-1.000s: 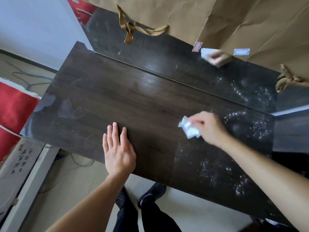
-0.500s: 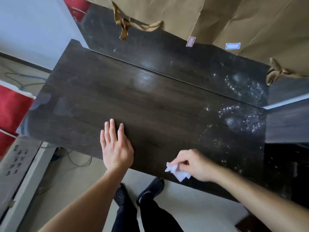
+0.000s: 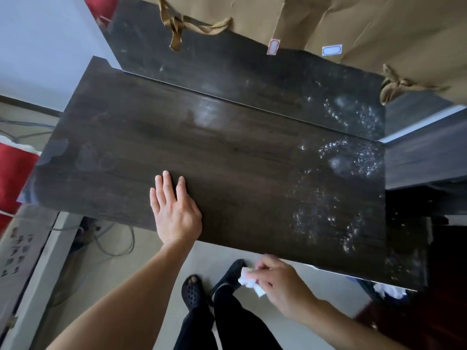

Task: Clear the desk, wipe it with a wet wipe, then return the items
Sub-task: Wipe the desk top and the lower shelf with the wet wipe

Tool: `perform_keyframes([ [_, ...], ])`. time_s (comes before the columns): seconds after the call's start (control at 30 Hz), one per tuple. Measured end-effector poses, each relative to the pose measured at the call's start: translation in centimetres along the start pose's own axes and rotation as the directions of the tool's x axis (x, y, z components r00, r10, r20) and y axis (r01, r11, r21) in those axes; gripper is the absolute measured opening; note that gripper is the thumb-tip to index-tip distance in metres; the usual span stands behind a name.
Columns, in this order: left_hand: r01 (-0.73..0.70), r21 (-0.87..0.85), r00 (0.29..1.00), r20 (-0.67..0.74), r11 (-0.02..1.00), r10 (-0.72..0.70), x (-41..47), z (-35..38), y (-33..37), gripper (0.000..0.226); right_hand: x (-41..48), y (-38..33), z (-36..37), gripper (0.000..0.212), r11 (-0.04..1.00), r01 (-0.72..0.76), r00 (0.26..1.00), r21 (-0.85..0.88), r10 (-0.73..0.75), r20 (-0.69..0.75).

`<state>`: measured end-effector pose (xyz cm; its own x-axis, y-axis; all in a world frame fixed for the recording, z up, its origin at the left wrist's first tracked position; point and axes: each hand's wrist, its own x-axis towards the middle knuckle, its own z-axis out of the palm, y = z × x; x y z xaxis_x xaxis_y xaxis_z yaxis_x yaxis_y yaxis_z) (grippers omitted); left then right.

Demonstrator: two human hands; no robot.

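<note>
Head view. The worktop (image 3: 227,173) is a dark wood-grain board. No items stand on it. Its right part carries a spread of droplets (image 3: 348,157), and a pale sheen lies near the far edge at the middle. Faint smears show near the left end. A glossy dark panel (image 3: 227,72) rises behind the far edge and mirrors the droplets. Brown paper (image 3: 379,26) covers the area above the panel, with a ribbon (image 3: 187,24) hanging at the left and two labels (image 3: 273,46) at the paper's lower edge. A pale wall (image 3: 50,34) stands at the left. A red object (image 3: 15,168) sits beside the worktop's left end. Cables (image 3: 113,243) lie on the floor (image 3: 222,251) below, and black shoes (image 3: 192,290) show under the near edge.

The left hand (image 3: 177,213) lies flat on the worktop near its near edge, fingers straight and released, grasping nothing. The right hand (image 3: 280,284) hangs just off the near edge, above the floor, its fingers pinching a crumpled white wipe (image 3: 249,282). The wipe is clear of the surface.

Against the earlier frames: one second ago the right hand pressed the wipe on the worktop left of the droplets. Half a second ago it was at the near edge. It is now past that edge. The left hand has not shifted. The hand's reflection has gone from the panel.
</note>
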<state>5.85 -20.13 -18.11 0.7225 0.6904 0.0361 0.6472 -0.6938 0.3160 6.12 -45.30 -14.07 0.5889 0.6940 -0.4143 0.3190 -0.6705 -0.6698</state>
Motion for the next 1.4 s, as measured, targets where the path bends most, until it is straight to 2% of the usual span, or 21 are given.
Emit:
perform_keyframes([
  [0.07,-0.003,-0.001,1.0,0.012,1.0,0.003,0.0,0.0,0.0,0.047,-1.2,0.5,-0.8,0.026,0.996,-0.056,0.995,0.064,0.05,0.09],
  [0.1,-0.006,0.004,1.0,0.024,1.0,0.006,-0.1,0.0,-0.1,0.048,-1.4,0.6,-1.9,0.027,0.993,-0.076,0.997,0.095,0.072,0.042],
  [0.2,0.003,0.008,0.997,0.073,1.0,-0.003,-0.1,-0.2,0.2,0.045,0.0,0.8,-6.9,0.023,0.986,-0.082,0.96,0.142,0.117,-0.255],
  [0.3,0.019,-0.043,0.995,0.098,0.999,-0.015,-1.2,-0.1,2.3,0.041,4.0,2.0,-12.7,0.019,0.99,-0.141,0.834,-0.016,0.11,-0.54],
  [0.43,-0.032,-0.063,0.995,0.093,0.998,0.038,-4.2,1.0,5.4,0.046,11.8,4.9,-18.7,0.023,0.953,-0.293,0.714,-0.072,0.168,-0.68],
  [0.5,-0.017,-0.03,0.996,0.083,0.999,0.019,-4.7,1.5,5.6,0.046,15.6,5.8,-20.6,0.028,0.94,-0.324,0.686,-0.108,0.155,-0.711],
  [0.6,-0.006,0.005,0.999,0.046,1.0,0.006,-4.7,1.6,5.6,0.045,19.6,6.7,-21.4,0.034,0.945,-0.302,0.698,-0.126,0.13,-0.704],
  [0.7,-0.002,0.027,1.0,0.017,1.0,0.002,-4.6,1.7,5.9,0.046,20.4,7.4,-19.2,0.036,0.934,-0.289,0.763,-0.208,0.093,-0.64],
  [0.8,0.006,0.033,1.0,0.013,0.999,-0.006,-4.6,1.6,5.9,0.047,17.1,7.0,-15.8,0.033,0.963,-0.073,0.837,-0.259,-0.082,-0.54],
  [0.87,0.001,0.042,1.0,0.014,0.999,-0.001,-4.6,1.4,6.1,0.047,12.7,6.5,-14.2,0.033,0.959,0.075,0.908,-0.273,-0.179,-0.378],
  [0.9,0.0,0.046,1.0,0.014,0.999,-0.001,-4.6,1.3,6.1,0.047,10.6,6.1,-13.8,0.034,0.96,0.125,0.954,-0.252,-0.186,-0.237],
  [0.97,0.004,0.055,1.0,0.0,0.998,-0.004,-4.6,1.3,6.2,0.047,8.6,5.0,-14.8,0.034,0.98,0.131,0.99,-0.153,-0.12,0.077],
  [1.0,0.003,0.057,1.0,-0.009,0.998,-0.002,-4.5,1.3,6.2,0.047,9.4,4.6,-15.8,0.031,0.99,0.095,0.988,-0.101,-0.081,0.135],
  [1.03,0.002,0.056,1.0,-0.017,0.998,-0.001,-4.5,1.4,6.2,0.046,11.1,4.4,-17.0,0.026,0.995,0.075,0.995,-0.072,-0.07,0.07],
  [1.07,0.002,0.055,1.0,-0.023,0.998,-0.001,-4.5,1.4,6.2,0.046,13.3,4.5,-18.3,0.021,0.996,0.052,0.995,-0.077,-0.058,-0.077],
  [1.13,0.0,0.063,0.999,-0.032,0.998,0.002,-4.5,1.5,6.2,0.046,18.4,5.1,-20.6,0.021,0.989,-0.03,0.902,-0.145,-0.036,-0.429],
  [1.2,-0.003,0.073,0.999,-0.037,0.997,0.005,-4.5,1.6,6.2,0.047,21.4,6.1,-21.0,0.026,0.972,-0.15,0.817,-0.181,0.019,-0.576],
  [1.23,-0.001,0.076,0.999,-0.039,0.997,0.004,-4.5,1.6,6.2,0.047,21.6,6.3,-20.1,0.03,0.965,-0.161,0.81,-0.205,0.01,-0.586],
  [1.3,-0.001,0.078,0.999,-0.039,0.997,0.004,-4.6,1.6,6.0,0.048,19.3,6.4,-17.1,0.036,0.962,-0.058,0.839,-0.266,-0.098,-0.536],
  [1.4,0.0,0.076,0.999,-0.033,0.997,0.002,-4.6,1.5,6.1,0.048,11.4,6.3,-12.8,0.035,0.95,0.164,0.91,-0.266,-0.25,-0.33],
])
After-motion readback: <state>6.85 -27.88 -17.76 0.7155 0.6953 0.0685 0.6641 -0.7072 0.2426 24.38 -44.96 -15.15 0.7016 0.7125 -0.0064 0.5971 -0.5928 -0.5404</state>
